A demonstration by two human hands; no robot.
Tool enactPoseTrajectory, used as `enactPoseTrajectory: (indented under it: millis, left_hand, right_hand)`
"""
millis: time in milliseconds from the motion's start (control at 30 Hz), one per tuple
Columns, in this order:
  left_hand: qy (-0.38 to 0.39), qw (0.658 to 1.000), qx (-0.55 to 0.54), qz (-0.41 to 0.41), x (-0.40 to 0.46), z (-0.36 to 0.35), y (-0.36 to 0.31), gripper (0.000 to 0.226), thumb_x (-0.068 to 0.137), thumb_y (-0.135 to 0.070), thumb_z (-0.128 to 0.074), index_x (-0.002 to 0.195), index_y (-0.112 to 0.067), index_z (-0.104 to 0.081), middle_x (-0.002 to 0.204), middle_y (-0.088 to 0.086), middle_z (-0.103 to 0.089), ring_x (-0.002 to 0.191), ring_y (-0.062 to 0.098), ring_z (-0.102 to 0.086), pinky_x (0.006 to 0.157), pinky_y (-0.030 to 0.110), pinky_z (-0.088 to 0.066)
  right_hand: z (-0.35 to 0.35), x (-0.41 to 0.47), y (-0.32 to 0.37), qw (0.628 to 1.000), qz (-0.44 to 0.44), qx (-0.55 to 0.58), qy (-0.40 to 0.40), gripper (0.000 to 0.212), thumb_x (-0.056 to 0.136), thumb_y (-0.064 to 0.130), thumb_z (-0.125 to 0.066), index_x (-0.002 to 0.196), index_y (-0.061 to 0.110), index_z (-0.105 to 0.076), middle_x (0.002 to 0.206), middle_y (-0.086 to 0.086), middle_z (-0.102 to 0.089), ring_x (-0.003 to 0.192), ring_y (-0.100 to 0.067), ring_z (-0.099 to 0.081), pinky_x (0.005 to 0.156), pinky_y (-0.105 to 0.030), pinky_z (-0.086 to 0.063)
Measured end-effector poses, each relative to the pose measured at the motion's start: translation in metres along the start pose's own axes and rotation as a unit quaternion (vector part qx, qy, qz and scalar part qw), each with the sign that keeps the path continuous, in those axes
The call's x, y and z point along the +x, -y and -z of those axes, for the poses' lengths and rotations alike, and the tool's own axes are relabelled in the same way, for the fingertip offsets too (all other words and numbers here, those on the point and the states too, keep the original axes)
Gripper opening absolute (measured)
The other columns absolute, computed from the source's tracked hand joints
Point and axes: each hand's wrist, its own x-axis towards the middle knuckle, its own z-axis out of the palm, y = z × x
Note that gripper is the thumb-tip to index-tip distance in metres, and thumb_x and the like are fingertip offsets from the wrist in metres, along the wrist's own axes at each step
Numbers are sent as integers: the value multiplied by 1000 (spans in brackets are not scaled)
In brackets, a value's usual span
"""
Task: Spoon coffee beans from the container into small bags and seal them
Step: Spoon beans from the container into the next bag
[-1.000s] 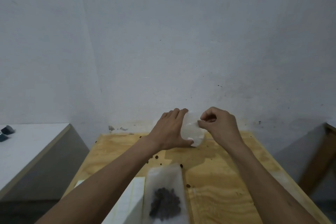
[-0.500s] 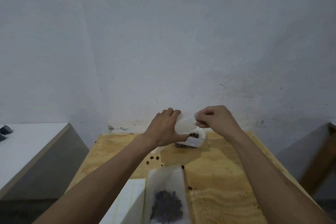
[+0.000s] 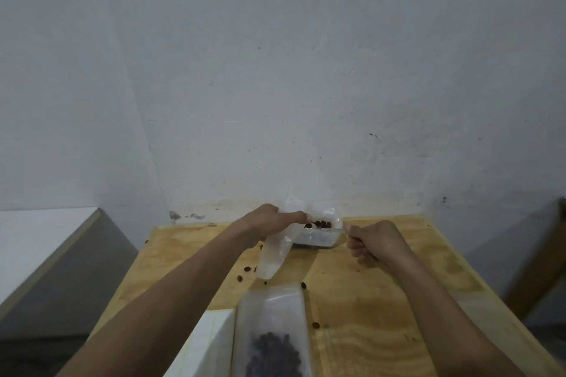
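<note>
- A wooden table (image 3: 382,309) of pale plywood with visible grain fills the lower middle and lower right of the frame, its far edge against the wall.
- A grey-white wall (image 3: 291,70) takes up the whole upper part of the frame, with small dark specks and a stained, scuffed strip low down just above the table's far edge.
- A white surface (image 3: 39,239) with a light edge sits at the left of the frame, apart from the table.
- A brown wooden piece (image 3: 542,260) slants at the right edge of the frame; what it belongs to cannot be told.
- A white flat object (image 3: 205,343) lies at the bottom centre-left on the table.
</note>
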Motion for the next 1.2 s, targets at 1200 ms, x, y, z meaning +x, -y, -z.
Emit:
enactPoseTrajectory:
  millis: [1200]
  left_hand:
    - [-100,962,200,-158,-6,19,30,81,75,-59,-81,137,-17,-51,122,-1,-58,103,18,-55,70,25,-40]
  right_hand:
    - [9,-30,69,971,227,-9,-69,30,102,20,-55,82,2,-69,70,-9,-72,52,-15,-63,50,-25,-52]
